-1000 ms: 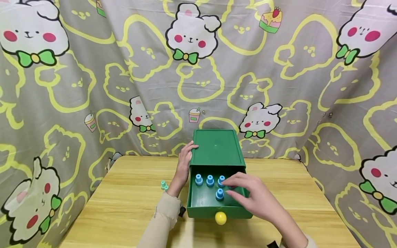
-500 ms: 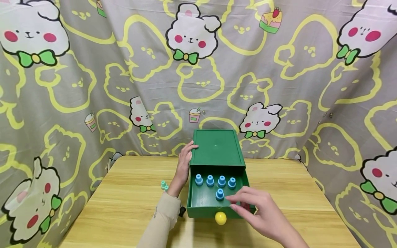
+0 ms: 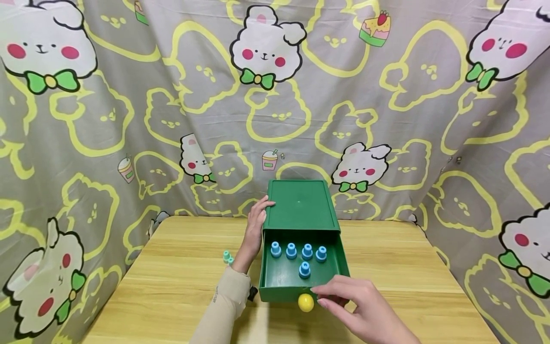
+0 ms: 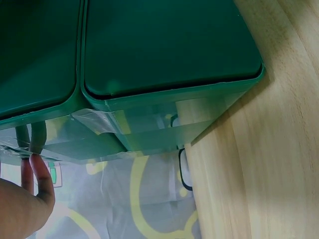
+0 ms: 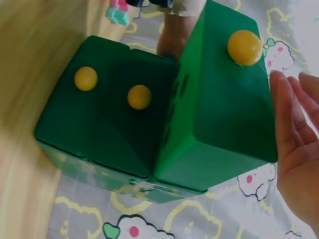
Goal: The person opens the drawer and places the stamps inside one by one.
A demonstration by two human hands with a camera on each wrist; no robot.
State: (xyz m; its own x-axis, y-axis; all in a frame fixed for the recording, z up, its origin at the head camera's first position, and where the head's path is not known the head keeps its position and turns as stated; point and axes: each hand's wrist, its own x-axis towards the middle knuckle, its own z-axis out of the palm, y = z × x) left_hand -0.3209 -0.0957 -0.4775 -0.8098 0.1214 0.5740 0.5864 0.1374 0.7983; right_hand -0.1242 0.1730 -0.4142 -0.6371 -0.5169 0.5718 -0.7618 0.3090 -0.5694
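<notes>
A green drawer cabinet (image 3: 301,205) has its top drawer (image 3: 279,277) pulled out. Inside stand several small blue stepped pegs (image 3: 290,251), most in a row, with one blue peg (image 3: 304,270) in front of them. My left hand (image 3: 255,227) rests against the cabinet's left side, fingertips at the top edge; its fingers (image 4: 42,177) touch the wall in the left wrist view. At the drawer front, my right hand (image 3: 356,301) holds its fingers loosely extended just right of the yellow knob (image 3: 306,302). Nothing is between thumb and fingers.
Two lower drawers with yellow knobs (image 5: 139,97) are closed beneath the open one. Small teal pieces (image 3: 227,256) lie on the wooden table (image 3: 172,267) left of the cabinet, partly behind my left forearm. A patterned curtain (image 3: 275,119) hangs behind and at both sides.
My right hand has moved from above the blue pegs forward and down to beside the yellow knob, uncovering the rightmost peg in the row. My left hand stays put.
</notes>
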